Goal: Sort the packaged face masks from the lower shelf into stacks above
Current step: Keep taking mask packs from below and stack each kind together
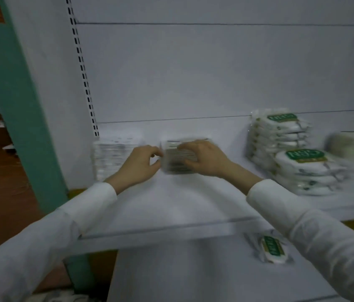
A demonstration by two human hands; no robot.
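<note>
A white shelving unit's back panel (193,73) fills most of the view, and a white upper shelf (171,205) runs across its middle. A teal post (19,105) stands off the shelf's left end. Below the shelf's front edge lies the lower shelf (182,275).

Toward the upper shelf's right end, a tall stack (278,136) of green-labelled mask packets stands at the back, with a shorter stack (308,171) just in front of it. At the shelf's left end, against the back panel, stands a blurred stack of clear packets (110,158).

Two white-sleeved arms reach over the shelf's middle. The right hand (204,158) grips a clear mask packet (176,160), with its fingers curled over the top and its thumb underneath. The left hand (141,162) pinches the packet's left edge between thumb and forefinger.

One green-labelled packet (271,249) lies alone on the lower shelf, under the upper shelf's right half.
</note>
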